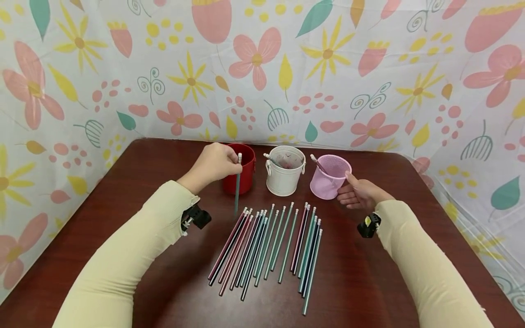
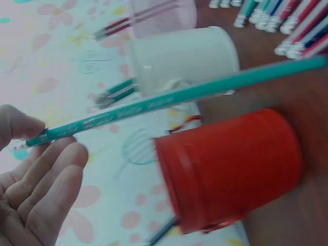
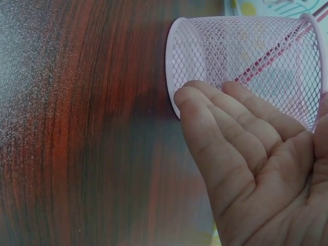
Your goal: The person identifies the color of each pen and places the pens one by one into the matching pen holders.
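Observation:
My left hand (image 1: 215, 164) pinches a green pencil (image 1: 237, 191) near its eraser end, between thumb and fingers. The pencil hangs upright, eraser up, in front of the red bucket (image 1: 249, 180). In the left wrist view a dark pencil end (image 2: 163, 231) sticks out of that bucket. At the pink mesh cup (image 1: 324, 187), my right hand (image 1: 362, 191) touches the right side with straight fingers, the thumb at the rim. A dark red pencil (image 1: 318, 163) leans inside the cup. Between these two containers stands a white bucket (image 1: 283, 181) with a green pencil (image 1: 270, 159) leaning in it.
Several loose pencils (image 1: 266, 248) in red, dark blue and green lie on the brown table (image 1: 176, 282), in front of the containers, erasers away from me. A floral cloth (image 1: 262, 91) hangs behind the table's back edge.

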Demonstrator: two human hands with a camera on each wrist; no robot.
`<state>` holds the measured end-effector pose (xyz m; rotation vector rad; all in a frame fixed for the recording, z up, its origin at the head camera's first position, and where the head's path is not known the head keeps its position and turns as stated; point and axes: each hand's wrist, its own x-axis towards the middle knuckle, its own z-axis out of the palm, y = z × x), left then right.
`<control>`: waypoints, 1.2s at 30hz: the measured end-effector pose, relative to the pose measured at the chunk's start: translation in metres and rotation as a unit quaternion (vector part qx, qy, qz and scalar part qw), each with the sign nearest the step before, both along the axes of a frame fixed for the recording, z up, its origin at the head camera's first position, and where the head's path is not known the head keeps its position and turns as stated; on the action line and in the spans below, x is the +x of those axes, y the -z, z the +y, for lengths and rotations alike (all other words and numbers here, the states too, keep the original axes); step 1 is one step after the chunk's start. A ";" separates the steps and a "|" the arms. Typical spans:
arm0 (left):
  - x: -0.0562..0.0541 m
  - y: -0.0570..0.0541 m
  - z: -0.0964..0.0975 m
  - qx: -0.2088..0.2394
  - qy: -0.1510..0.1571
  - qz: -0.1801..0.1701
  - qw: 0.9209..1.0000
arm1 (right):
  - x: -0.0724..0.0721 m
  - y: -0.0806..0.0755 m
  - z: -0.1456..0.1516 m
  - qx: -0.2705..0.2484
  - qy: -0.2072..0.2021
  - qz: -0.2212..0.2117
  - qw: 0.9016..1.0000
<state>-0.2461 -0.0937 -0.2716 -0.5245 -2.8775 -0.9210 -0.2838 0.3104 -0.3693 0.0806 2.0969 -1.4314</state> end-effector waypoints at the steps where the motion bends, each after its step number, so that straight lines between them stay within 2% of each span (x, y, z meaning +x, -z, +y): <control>1: 0.002 -0.004 0.001 0.011 -0.007 0.013 1.000 | 0.000 0.000 0.000 0.001 -0.002 0.001 1.000; 5: 0.010 -0.022 0.003 0.083 -0.034 0.040 0.995 | -0.001 0.001 0.000 0.005 -0.008 0.003 1.000; 9: 0.019 -0.039 0.004 0.150 -0.049 0.077 0.984 | 0.001 0.001 -0.001 0.002 -0.001 0.000 1.000; 12: 0.025 -0.047 0.004 0.217 -0.052 0.120 0.967 | 0.002 0.000 -0.002 0.002 0.009 -0.003 1.000; 16: 0.027 -0.050 0.007 0.319 -0.044 0.168 0.932 | 0.003 0.000 -0.001 0.004 0.011 -0.001 1.000; 18: 0.025 -0.048 0.011 0.354 -0.041 0.180 0.917 | 0.003 0.000 -0.001 0.005 0.010 0.002 1.000; 20: 0.023 -0.044 0.016 0.377 -0.042 0.181 0.907 | 0.002 0.000 -0.001 0.005 0.008 0.005 1.000; 22: 0.021 -0.041 0.023 0.387 -0.044 0.181 0.903 | 0.002 0.000 -0.002 0.005 0.004 0.006 1.000; 26: 0.018 -0.035 0.038 0.384 -0.034 0.183 0.904 | 0.001 0.000 -0.002 0.009 -0.003 0.005 1.000; 30: 0.014 -0.036 0.052 0.375 -0.012 0.190 0.907 | 0.002 -0.001 -0.003 0.011 0.003 -0.001 1.000; 32: 0.009 -0.039 0.058 0.363 -0.007 0.190 0.912 | 0.002 -0.001 -0.002 0.010 0.009 -0.004 1.000; 36: -0.003 -0.052 0.065 0.305 -0.015 0.175 0.936 | 0.003 -0.003 -0.003 0.009 0.018 -0.006 1.000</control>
